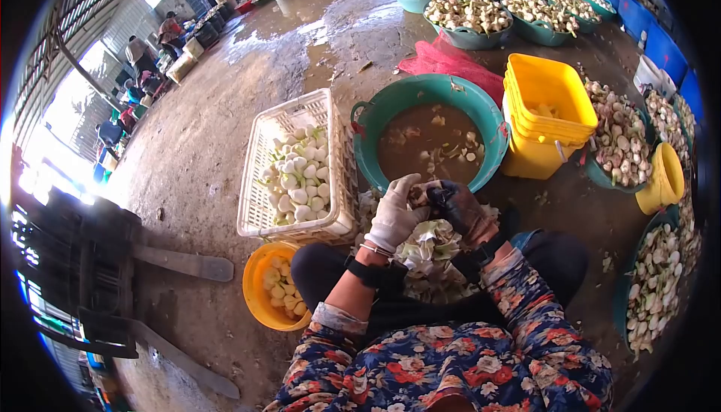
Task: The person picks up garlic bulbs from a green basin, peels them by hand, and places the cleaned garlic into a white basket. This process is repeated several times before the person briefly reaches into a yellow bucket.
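My left hand [396,215], in a whitish glove, is closed around a brownish bulb [417,196]. My right hand [460,208], in a dark, wet-looking glove, meets it there with its fingers bent against the same bulb, which they partly hide. Both hands are over the near rim of a green tub [366,158] of murky water with bulb scraps floating in it. Below them, pale papery peels [429,250] are heaped between my legs. To the left, a white plastic crate [248,179] holds many peeled white bulbs [300,179].
A yellow bucket [255,314] of pale bulbs stands by my left knee. Stacked yellow bins [526,153] and a red net [458,70] lie beyond the tub. Tubs of unpeeled bulbs [619,138] line the right. Forklift forks [184,263] stick out at left.
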The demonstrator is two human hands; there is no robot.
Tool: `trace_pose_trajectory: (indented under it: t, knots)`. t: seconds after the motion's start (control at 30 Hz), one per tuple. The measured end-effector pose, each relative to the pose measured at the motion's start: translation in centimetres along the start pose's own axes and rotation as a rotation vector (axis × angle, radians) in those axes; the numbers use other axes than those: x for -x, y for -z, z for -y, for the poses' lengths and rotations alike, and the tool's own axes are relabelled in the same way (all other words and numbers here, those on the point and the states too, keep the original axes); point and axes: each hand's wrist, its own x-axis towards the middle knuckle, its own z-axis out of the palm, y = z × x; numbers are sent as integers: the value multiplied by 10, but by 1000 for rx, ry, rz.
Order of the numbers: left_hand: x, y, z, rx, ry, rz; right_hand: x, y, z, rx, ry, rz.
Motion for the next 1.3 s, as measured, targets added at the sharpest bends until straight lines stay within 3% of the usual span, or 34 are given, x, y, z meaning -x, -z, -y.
trace_pose_trajectory:
  t: [0.03, 0.1, 0.13, 0.2, 0.23, 0.3, 0.4, 0.47, 0.5, 0.6, 0.63, 0.7, 0.77, 0.83, 0.9, 0.93, 0.97, 1.03, 1.1, 1.17, 1.23, 1.27, 1.3]
  knots:
    - [-1, 2, -3, -2, -1, 5, 1, -1, 1, -4, 1, -4]
    - [-4, 9, -9, 747, 485, 29, 3, -5, 4, -105, -49, -21]
    - [-8, 17, -1, 899, 590, 181, 2, -3, 0, -106, -50, -22]
    - [-6, 7, -3, 1006, 652, 119, 0, -1, -4, 397, 244, -75]
    - [-7, 5, -7, 1114, 703, 56, 0, -2, 1, 401, 253, -72]
    - [-6, 7, -7, 941, 487, 220, 7, -6, 11, -326, -6, -29]
    - [-4, -8, 4, 737, 471, 85, 2, 0, 0, -184, 84, -101]
    - [-8, -29, 36, 455, 358, -361, -1, -1, -6, -221, 73, -122]
    - [-11, -17, 18, 164, 329, -400, 2, -6, -6, -223, 65, -118]
    - [-16, -22, 32, 249, 436, -297, 8, -16, 7, -76, -8, -154]
    - [-14, -27, 32, 517, 414, -227, 7, -12, 5, -76, -7, -155]
    - [-7, -31, 20, 911, 334, -117, 3, -2, -11, 95, 189, -57]
    - [-6, -30, 24, 784, 430, -129, -7, 3, -35, 45, 117, -43]
    - [-7, -22, 28, 973, 461, -123, -10, 10, -35, 8, 48, -23]
    - [-2, -17, 32, 1120, 572, -92, -14, 24, -30, 522, 58, -257]
    - [-1, -19, 36, 1202, 468, -114, -14, 44, -33, 814, 114, -260]
    - [3, -21, 39, 1284, 370, -137, -11, 47, -50, 814, 111, -257]
    - [-3, -3, 24, 1345, 356, -111, 5, 41, -85, 1359, 203, -47]
    - [-9, 6, 31, 1505, 302, -133, 16, 32, -100, 1411, -187, 279]
    - [-7, 13, 30, 1796, 391, -63, 15, 36, -105, 1414, -115, 298]
    - [-4, 9, 39, 1899, 477, -59, 5, 39, -87, 1299, 280, 66]
    - [-2, 10, 41, 1905, 475, -65, 2, 26, -49, 1424, 83, 48]
    - [-2, 14, 40, 1891, 516, -86, -1, 26, -44, 1431, 85, 54]
